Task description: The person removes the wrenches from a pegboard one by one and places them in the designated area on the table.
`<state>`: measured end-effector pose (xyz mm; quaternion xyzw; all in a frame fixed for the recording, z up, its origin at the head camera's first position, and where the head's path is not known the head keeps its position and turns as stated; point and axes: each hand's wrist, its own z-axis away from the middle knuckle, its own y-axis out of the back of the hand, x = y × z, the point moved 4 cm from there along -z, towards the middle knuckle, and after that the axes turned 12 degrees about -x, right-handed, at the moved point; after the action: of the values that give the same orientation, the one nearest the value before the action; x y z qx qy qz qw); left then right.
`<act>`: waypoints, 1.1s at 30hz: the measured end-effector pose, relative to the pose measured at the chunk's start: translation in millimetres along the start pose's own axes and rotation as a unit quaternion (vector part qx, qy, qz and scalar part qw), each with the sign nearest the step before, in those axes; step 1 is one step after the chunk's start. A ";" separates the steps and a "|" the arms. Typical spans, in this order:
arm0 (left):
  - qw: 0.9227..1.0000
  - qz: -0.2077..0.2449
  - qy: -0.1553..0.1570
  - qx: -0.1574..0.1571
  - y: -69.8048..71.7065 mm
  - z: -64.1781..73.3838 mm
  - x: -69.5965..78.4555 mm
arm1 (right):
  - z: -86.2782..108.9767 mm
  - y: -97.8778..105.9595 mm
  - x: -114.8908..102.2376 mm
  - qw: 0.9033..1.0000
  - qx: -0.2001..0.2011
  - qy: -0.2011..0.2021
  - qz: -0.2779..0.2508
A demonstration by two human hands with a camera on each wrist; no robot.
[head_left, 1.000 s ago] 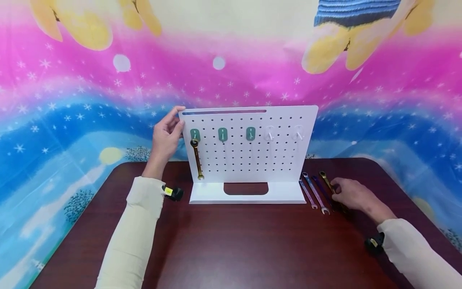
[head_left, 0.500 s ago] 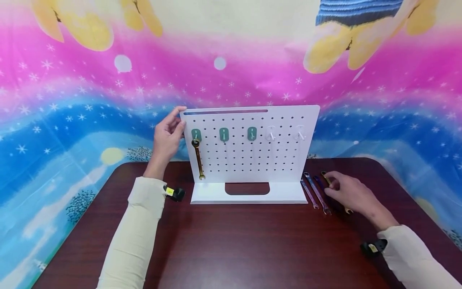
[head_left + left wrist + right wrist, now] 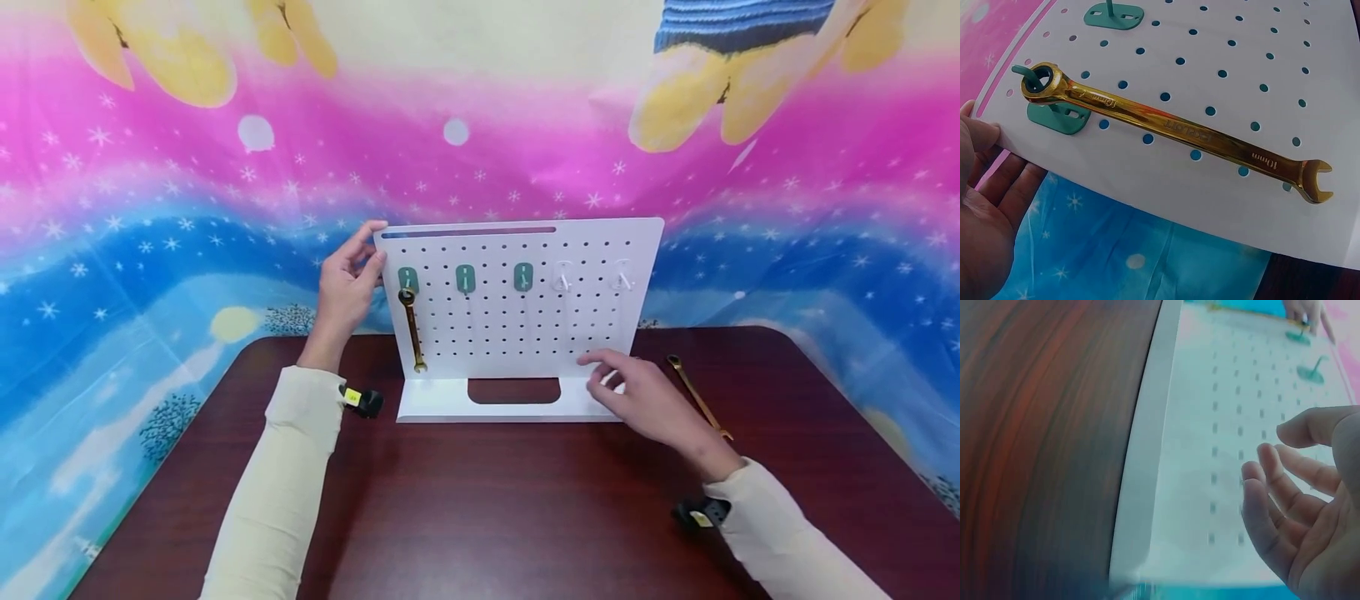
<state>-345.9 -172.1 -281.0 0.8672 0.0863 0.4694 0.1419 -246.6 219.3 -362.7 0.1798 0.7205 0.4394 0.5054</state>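
A white pegboard (image 3: 542,325) stands upright on its base, with my left hand (image 3: 347,279) pinching its upper left edge. From the leftmost green hook (image 3: 1060,119) hangs a gold 10mm combination wrench (image 3: 1179,128), ring end on the hook. My right hand (image 3: 648,400) hovers before the board's lower right corner; in the right wrist view its fingers (image 3: 1285,487) are loosely bent, with nothing between them. To the right of that hand, another gold combination wrench (image 3: 697,398) lies on the table. The other wrenches seen earlier are hidden behind the right hand and forearm.
Two more green hooks (image 3: 466,279) and two clear hooks (image 3: 562,277) run along the board's upper part, bearing nothing. The dark wooden table (image 3: 480,500) stretches in front. A printed cloth backdrop (image 3: 450,175) hangs behind.
My right hand has moved left from over the wrenches to the board's lower right corner. The gold wrench on the table is now uncovered. My left hand stays on the board.
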 end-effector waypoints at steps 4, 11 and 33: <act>1.000 0.002 0.003 -0.002 -0.2 0.5 1.0 | -17.5 -16.8 -20.3 0.999 -0.007 0.028 -0.024; 1.000 0.000 0.006 -0.004 0.8 2.7 3.6 | -45.3 -44.1 -45.6 0.994 -0.006 0.093 -0.065; 1.000 0.004 -0.017 0.002 -0.5 0.3 0.6 | -105.6 -101.1 -81.1 0.976 -0.042 0.066 -0.204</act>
<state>-345.4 -171.5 -280.9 0.8755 0.0814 0.4553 0.1399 -287.0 59.1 -387.9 -0.0217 0.7549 0.3678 0.5426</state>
